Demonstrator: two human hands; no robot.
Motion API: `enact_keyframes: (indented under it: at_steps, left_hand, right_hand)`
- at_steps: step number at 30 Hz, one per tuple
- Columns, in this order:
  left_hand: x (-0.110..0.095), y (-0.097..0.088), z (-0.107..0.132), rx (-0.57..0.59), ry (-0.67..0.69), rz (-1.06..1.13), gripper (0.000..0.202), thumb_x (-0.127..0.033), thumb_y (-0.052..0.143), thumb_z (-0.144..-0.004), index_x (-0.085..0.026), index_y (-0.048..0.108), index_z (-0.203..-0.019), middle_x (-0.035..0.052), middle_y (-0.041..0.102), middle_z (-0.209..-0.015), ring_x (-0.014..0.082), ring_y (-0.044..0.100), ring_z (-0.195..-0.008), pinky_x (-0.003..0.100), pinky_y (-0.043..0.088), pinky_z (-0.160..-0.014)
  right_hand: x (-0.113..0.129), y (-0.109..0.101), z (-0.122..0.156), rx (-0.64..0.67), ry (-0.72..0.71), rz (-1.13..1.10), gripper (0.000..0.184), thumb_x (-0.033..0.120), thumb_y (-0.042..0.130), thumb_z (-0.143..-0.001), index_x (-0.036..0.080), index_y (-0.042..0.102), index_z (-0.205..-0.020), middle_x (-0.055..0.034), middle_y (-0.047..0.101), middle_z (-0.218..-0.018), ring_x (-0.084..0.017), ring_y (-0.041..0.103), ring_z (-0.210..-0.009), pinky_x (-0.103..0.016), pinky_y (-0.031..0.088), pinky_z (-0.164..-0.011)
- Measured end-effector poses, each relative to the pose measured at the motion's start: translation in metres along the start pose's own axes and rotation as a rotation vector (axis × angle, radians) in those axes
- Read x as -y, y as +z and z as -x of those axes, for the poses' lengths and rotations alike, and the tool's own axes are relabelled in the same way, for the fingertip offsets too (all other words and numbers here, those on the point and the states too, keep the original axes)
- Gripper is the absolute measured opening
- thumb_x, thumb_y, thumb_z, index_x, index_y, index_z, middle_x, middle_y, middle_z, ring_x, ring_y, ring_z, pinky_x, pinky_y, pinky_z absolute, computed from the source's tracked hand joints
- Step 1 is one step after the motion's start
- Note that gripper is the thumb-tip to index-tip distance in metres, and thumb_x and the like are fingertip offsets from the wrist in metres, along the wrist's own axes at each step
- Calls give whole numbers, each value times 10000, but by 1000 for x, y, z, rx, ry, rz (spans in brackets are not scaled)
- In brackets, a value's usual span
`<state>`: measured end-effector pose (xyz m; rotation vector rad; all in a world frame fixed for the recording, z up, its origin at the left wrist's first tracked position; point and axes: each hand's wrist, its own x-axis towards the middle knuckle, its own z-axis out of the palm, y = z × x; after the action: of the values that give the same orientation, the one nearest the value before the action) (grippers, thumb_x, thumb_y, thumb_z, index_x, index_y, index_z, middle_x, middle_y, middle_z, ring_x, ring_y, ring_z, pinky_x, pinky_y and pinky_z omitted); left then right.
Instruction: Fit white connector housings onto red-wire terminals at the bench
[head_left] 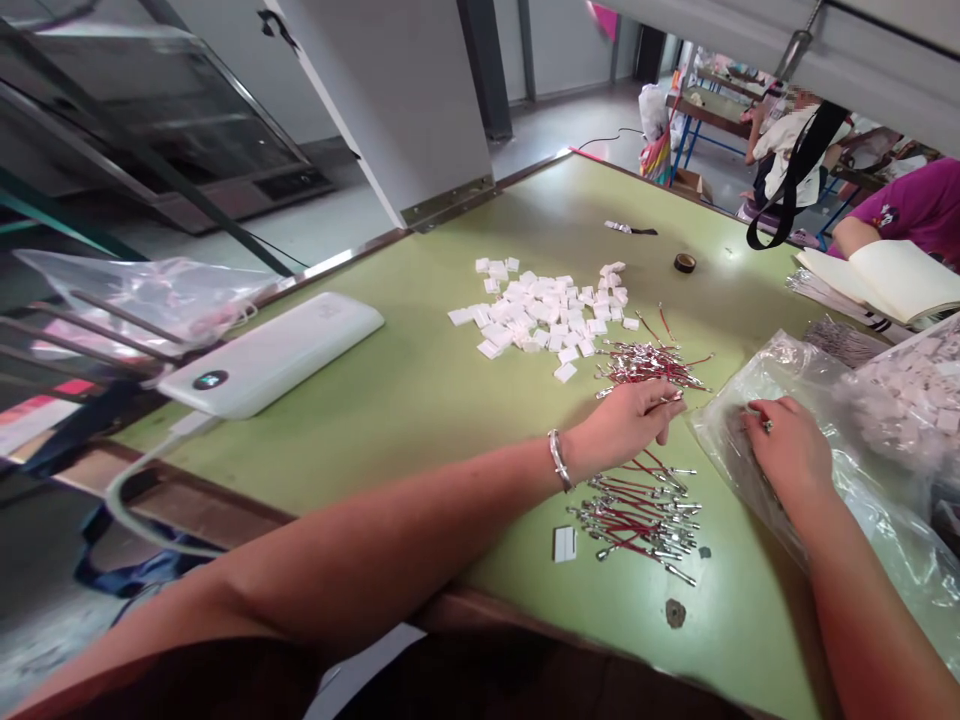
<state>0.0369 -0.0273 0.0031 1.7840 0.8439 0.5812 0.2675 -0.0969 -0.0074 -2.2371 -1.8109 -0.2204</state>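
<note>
Pinching a silver metal wire tip (673,399) in the left hand (636,420), between two piles of silver-ended thin red wires (649,364) on a glossy green tabletop (420,400). Curling the right hand (795,455) over a clear plastic bag (874,500); cannot tell whether gripping anything.

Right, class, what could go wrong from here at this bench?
The left hand is between the far wire pile and the near wire pile, so they might mix.
Wires cross in both, so lifting one could drag others.
The cable from the power bank loops over the table edge near the left forearm; a snag might pull it.
</note>
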Motion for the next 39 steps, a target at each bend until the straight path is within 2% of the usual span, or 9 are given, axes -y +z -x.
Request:
enact_keyframes:
  at_steps: [6,9,13,18,23,29,33,37,39]
  left_hand:
    - [3,3,0,98,-59,0,250,-326,486,-896,-154,600,-754,-10,601,-649,67,427,-488,204,363,-483]
    - [5,5,2,149,4,-40,307,-335,448,-914,-144,630,-757,8,627,-695,73,475,-543,204,390,-535]
    - [4,7,4,156,24,-91,290,-325,424,-919,-158,652,-854,-8,595,-663,86,485,-559,209,384,-545]
    - [4,6,4,166,60,-139,280,-277,441,-893,-161,556,-664,-34,481,-589,82,426,-557,204,340,-526]
    - [4,5,4,204,108,-145,265,-278,429,-893,-163,562,-695,-30,504,-615,87,435,-580,208,348,-546]
    - [2,1,5,235,176,-293,303,-300,388,-922,-174,583,-727,-22,506,-643,93,438,-598,228,342,-572]
    - [3,0,6,209,286,-471,272,-267,414,-917,-179,558,-704,-17,517,-628,100,413,-560,256,287,-528]
    - [7,0,5,303,424,-621,174,-199,471,-878,-188,582,-744,4,571,-667,113,451,-568,272,278,-521]
    - [8,-1,4,352,424,-654,183,-208,464,-893,-190,602,-774,15,598,-689,116,473,-577,269,298,-533]
  right_hand:
    - [-15,18,-10,-36,-23,179,237,279,495,-881,202,676,-747,-93,607,-808,-209,545,-725,-307,298,-502]
    - [-6,11,-5,-50,-16,51,229,286,467,-887,195,657,-798,-96,623,-845,-208,552,-721,-311,343,-539]
    - [24,-7,14,8,-17,-333,243,379,442,-919,207,613,-927,-31,654,-728,-177,570,-615,-298,405,-583]
    - [57,-12,33,34,-137,-613,200,360,490,-912,211,623,-917,-6,656,-696,-144,570,-578,-263,432,-573]
    - [60,-7,36,52,-4,-788,232,387,518,-898,201,657,-891,-4,641,-662,-150,579,-581,-260,453,-554]
    - [55,-11,32,98,-46,-776,220,375,536,-865,204,658,-802,19,591,-587,-133,533,-532,-239,424,-518]
    - [52,-18,31,220,-85,-726,242,380,527,-856,212,624,-710,36,531,-523,-126,476,-493,-235,378,-483]
    - [54,-19,35,361,-31,-798,298,387,524,-843,207,551,-607,36,517,-510,-123,482,-498,-233,391,-500]
    - [57,-16,37,364,-8,-829,302,370,511,-847,206,536,-595,31,539,-516,-124,502,-509,-235,410,-522]
